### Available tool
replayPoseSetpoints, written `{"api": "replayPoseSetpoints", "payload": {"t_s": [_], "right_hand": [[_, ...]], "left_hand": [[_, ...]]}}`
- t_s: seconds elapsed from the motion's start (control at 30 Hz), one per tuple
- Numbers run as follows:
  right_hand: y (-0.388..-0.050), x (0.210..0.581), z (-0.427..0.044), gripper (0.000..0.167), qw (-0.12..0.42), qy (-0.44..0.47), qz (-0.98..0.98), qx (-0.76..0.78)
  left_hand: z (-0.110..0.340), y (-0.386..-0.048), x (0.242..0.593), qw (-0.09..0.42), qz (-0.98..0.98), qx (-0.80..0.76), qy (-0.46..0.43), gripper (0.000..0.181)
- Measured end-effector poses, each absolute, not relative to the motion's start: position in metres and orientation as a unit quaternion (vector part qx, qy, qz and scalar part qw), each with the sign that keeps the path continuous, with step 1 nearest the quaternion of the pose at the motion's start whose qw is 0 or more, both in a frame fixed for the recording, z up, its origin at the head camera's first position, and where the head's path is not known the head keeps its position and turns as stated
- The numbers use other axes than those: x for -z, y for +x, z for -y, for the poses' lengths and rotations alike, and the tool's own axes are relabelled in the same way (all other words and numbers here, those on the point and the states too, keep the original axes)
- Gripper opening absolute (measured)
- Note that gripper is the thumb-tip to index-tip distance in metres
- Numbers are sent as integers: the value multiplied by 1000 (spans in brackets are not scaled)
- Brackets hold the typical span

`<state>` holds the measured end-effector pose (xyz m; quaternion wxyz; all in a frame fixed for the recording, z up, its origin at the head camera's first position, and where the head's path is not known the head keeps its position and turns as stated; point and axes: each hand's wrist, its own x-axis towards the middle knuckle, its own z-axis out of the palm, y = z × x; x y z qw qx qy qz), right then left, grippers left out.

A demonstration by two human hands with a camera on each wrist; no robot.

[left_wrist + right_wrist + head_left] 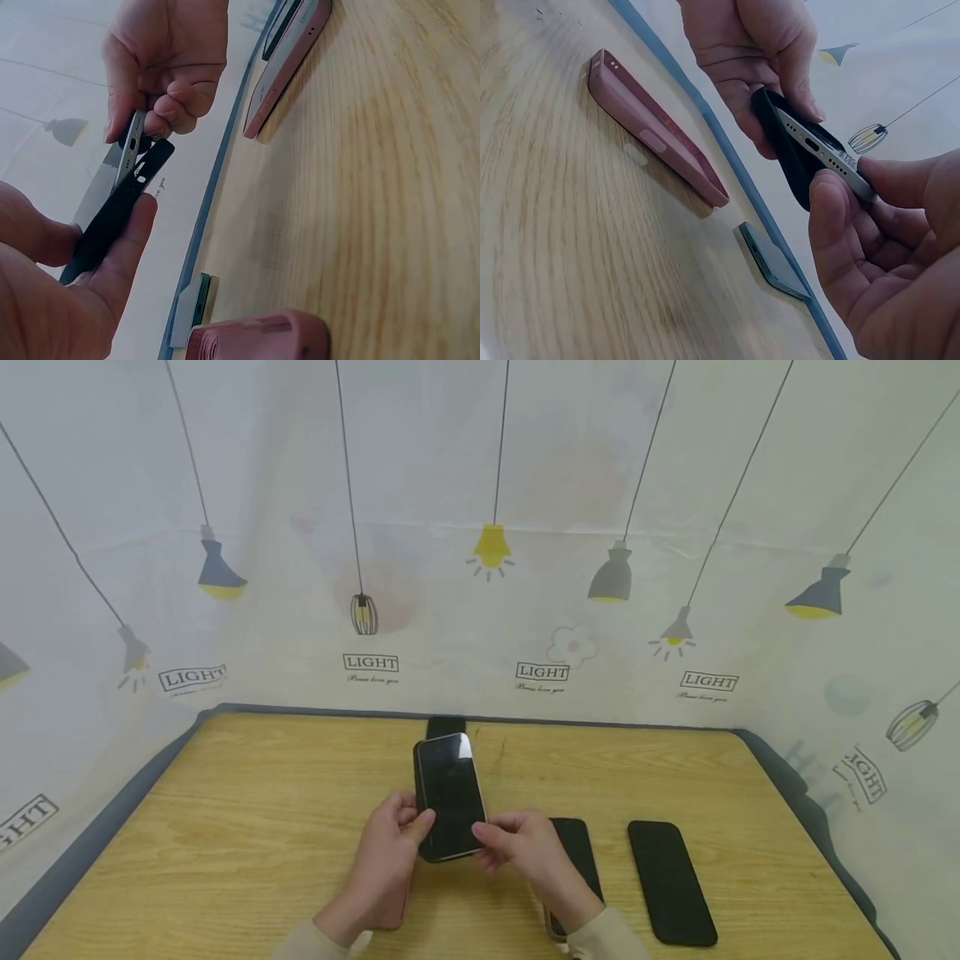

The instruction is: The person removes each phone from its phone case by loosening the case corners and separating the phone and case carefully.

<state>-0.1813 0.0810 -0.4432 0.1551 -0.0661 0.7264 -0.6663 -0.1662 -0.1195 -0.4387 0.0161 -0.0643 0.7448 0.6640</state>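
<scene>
A phone [452,793] with a dark glossy screen and silver edge sits partly in a black phone case [791,169]. My left hand [386,847] holds the case along its left side, thumb near the front edge. With thumb and fingers my right hand [528,847] pinches the phone's lower right corner. In the right wrist view the phone's port end stands out of the case, so a gap shows between them. The left wrist view shows the cutout end of the case apart from the phone's silver edge [129,154]. Both are held above the table.
On the wooden table [262,810], an empty pink phone case [660,142] lies below my left hand. A pink-cased phone [581,860] lies under my right wrist, with a black phone [672,883] further right. Another phone [446,727] lies at the back edge, before the printed curtain [450,685].
</scene>
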Motion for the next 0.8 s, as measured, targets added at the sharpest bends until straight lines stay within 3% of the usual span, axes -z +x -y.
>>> {"api": "replayPoseSetpoints", "payload": {"t_s": [0.8], "right_hand": [[-185,443,-98,28,156,-64,-721,672]], "left_hand": [[128,-166,438,44,-795,-600,-79,17]]}}
